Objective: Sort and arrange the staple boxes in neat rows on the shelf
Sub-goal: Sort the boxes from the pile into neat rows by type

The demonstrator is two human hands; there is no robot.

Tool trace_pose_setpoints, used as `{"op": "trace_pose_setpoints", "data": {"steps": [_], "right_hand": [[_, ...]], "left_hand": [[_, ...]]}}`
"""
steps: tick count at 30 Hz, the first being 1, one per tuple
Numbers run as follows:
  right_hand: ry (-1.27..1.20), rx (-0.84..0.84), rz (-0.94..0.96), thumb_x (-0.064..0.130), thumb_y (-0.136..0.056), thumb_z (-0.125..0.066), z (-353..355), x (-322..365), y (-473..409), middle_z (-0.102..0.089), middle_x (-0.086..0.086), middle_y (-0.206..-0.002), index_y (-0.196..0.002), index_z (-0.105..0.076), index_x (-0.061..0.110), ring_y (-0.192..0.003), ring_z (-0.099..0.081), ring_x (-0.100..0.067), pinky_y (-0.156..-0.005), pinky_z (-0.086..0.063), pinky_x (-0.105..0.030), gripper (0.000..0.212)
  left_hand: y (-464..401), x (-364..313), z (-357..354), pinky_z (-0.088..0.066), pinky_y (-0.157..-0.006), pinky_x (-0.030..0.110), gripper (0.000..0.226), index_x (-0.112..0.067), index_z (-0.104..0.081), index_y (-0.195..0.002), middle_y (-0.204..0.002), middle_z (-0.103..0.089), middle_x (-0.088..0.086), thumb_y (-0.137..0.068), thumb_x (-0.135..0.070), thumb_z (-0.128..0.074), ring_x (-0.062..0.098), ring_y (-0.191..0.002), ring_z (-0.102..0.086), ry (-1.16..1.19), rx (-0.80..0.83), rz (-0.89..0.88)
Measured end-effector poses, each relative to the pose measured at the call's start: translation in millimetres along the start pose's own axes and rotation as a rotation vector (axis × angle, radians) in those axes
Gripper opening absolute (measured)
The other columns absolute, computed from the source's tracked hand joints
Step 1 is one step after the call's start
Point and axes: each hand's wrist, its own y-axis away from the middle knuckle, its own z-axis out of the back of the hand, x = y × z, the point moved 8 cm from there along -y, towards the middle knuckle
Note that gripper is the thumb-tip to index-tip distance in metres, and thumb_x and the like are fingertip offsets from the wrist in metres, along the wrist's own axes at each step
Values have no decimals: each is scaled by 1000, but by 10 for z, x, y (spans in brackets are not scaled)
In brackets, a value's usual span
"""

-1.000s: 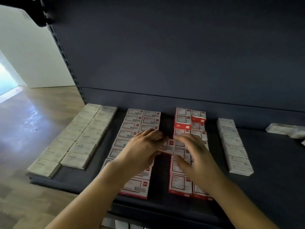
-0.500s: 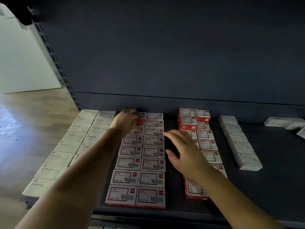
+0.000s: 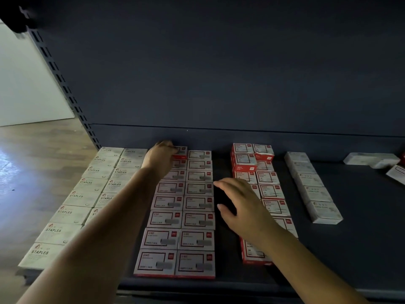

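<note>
Left hand (image 3: pixel 161 157) barely moved, apparently gripping rear box (image 3: pixel 180 152)

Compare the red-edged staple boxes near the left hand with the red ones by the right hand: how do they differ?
The left red block lies flat in two even columns; the right red block is uneven, with boxes stacked at its back. The left hand holds the first block's rear box; the right hand hovers open. Both are double columns.

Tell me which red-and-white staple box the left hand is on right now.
The left hand grips the rearmost box of the left column, against the shelf back; it sits raised above its neighbours.
</note>
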Motion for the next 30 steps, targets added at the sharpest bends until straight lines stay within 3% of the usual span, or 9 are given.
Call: {"op": "trace_pose_setpoints", "data": {"steps": [3, 6, 9, 12, 14, 19, 23, 30], "right_hand": [[-25, -38, -4, 22, -91, -54, 51, -86, 48, -41, 4, -134, -135, -45, 17, -127, -29, -6, -104, -19, -17, 45], [-20, -187, -45, 21, -83, -56, 205, -263, 113, -51, -3, -123, -121, -57, 11, -117, -35, -5, -97, -27, -19, 40], [-31, -302, -106, 11, -80, -65, 392, -462, 226, -53, -7, -122, -118, -59, 7, -114, -34, -2, -94, -24, -13, 39], [-34, -320, -115, 4, -78, -68, 529, -643, 335, -54, -6, -123, -119, -59, 8, -115, -37, -3, -94, -24, -12, 42], [-45, -310, -137, 4, -78, -67, 586, -785, 415, -54, -6, -124, -120, -59, 8, -116, -43, -9, -94, -25, -12, 43], [-51, -297, -143, 2, -75, -72, 797, -1061, 661, -59, -7, -118, -115, -62, 7, -110, -48, -11, -90, -28, -13, 42], [-66, -294, -171, 3, -75, -72, 943, -1385, 884, -60, -10, -117, -113, -62, 5, -111, -54, -23, -91, -37, -24, 39], [-65, -324, -177, 1, -73, -74, 1338, -1927, 1323, -60, -9, -115, -110, -64, 6, -106, -48, -9, -87, -39, -21, 39]], "left_hand": [[65, -241, 71, -34, -104, 33, 35, -16, -53, -128, -133, -50, 5, -94, -17, -47, 21, -123, -42, 5, 20, -52], [284, -760, 155, -28, -105, 30, 40, -19, -43, -137, -138, -43, 1, -97, -22, -43, 17, -129, -34, 27, 17, -190], [512, -1282, 147, -25, -109, 31, 47, -23, -34, -142, -142, -38, -3, -97, -30, -43, 14, -133, -28, 31, 38, -293], [664, -1711, 164, -33, -107, 37, 45, -19, -44, -137, -135, -47, -1, -94, -28, -49, 19, -126, -37, 87, -11, -408], [730, -1919, 156, -45, -95, 47, 41, -12, -57, -126, -123, -58, 5, -87, -25, -53, 27, -116, -50, 139, -44, -462], [849, -2398, 64, -49, -89, 45, 44, -10, -62, -118, -116, -61, 6, -82, -29, -47, 29, -111, -55, 158, -45, -475], [882, -2765, 20, -51, -84, 41, 44, -9, -63, -117, -113, -62, 6, -82, -31, -46, 29, -107, -58, 177, -61, -462], [863, -3492, -165, -52, -86, 44, 41, -9, -63, -117, -114, -62, 8, -79, -25, -55, 30, -107, -57, 202, -54, -450]]}}
